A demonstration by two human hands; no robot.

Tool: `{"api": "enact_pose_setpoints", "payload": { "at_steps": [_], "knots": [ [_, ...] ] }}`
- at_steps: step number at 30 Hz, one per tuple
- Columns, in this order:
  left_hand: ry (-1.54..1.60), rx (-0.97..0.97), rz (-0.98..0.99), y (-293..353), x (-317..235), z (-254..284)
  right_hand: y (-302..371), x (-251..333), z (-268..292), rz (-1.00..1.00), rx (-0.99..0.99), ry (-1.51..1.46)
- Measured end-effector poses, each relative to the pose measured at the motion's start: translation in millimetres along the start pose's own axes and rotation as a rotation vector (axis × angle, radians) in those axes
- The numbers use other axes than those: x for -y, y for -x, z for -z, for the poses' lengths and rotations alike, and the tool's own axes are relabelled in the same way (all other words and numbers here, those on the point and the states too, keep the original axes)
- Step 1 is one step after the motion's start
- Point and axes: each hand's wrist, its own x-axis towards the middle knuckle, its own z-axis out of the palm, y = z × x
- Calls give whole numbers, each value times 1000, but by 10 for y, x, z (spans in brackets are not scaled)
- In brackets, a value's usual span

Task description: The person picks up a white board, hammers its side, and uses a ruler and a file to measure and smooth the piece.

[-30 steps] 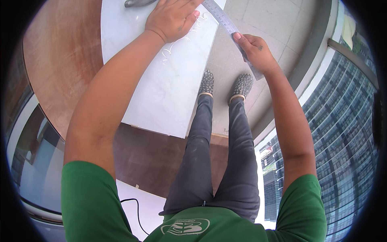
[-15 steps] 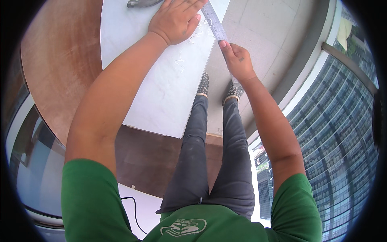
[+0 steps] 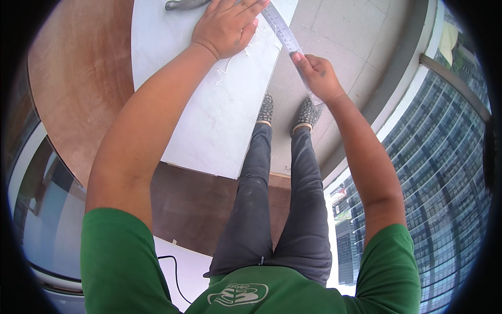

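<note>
Board (image 3: 209,120), white and faintly marbled, lies before the person, its right edge slanting beside the tiled floor (image 3: 355,47). The left arm (image 3: 138,125) reaches forward across it, elbow slightly bent; the right arm (image 3: 368,157) angles inward from the other side. A silver ruler (image 3: 283,32) slants from the board's upper right edge to over the right shoe (image 3: 307,111). The left hand (image 3: 227,29) rests palm down, fingers stretched toward the ruler's far end; whether they touch it is unclear. Apart from it, the right hand (image 3: 317,76) is clamped on the ruler's nearer part, thumb on top. A grey curved object (image 3: 185,4) lies left of the left hand's fingers, thin white curls (image 3: 251,44) to its right.
</note>
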Motion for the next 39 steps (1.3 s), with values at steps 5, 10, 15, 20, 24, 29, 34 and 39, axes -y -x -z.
{"api": "enact_pose_setpoints", "payload": {
  "at_steps": [5,10,15,20,24,29,34,39],
  "knots": [
    [62,-21,10,10,-10,18,104,23,-310,-75,-95,-132],
    [23,-32,0,2,-20,-3,169,88,-569,-71,-184,-210],
    [47,-1,21,-11,-34,22,142,73,-729,-41,-212,-279],
    [10,37,5,4,-15,26,125,53,-653,-41,-114,-347],
    [-58,136,-124,263,-63,76,394,-185,-427,-46,0,-179],
    [-32,201,-112,747,-241,73,611,-427,-407,-66,74,-153],
    [17,124,-138,705,-267,119,646,-398,-516,-147,37,-259],
    [7,96,-141,731,-257,91,597,-343,-296,-177,144,-78]
  ]
}}
